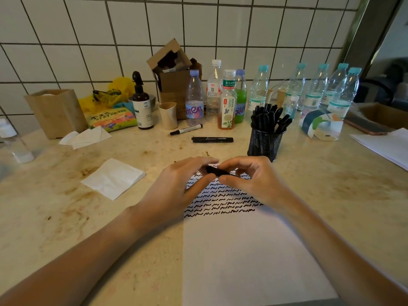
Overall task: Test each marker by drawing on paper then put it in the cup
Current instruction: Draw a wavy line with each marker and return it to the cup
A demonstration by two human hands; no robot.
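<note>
A black marker is held level above the white paper, whose upper part carries rows of black squiggles. My left hand pinches its left end and my right hand pinches its right part; most of the marker is hidden by fingers. Behind my right hand stands a black mesh cup packed with several black markers. Two more markers lie on the counter behind: a black one and a white-barrelled one with a black cap.
A folded tissue lies left of my hands. Along the tiled wall stand several bottles, a spray bottle, a paper cup, a cardboard box and a wooden box. A phone and paper sheets are at the right.
</note>
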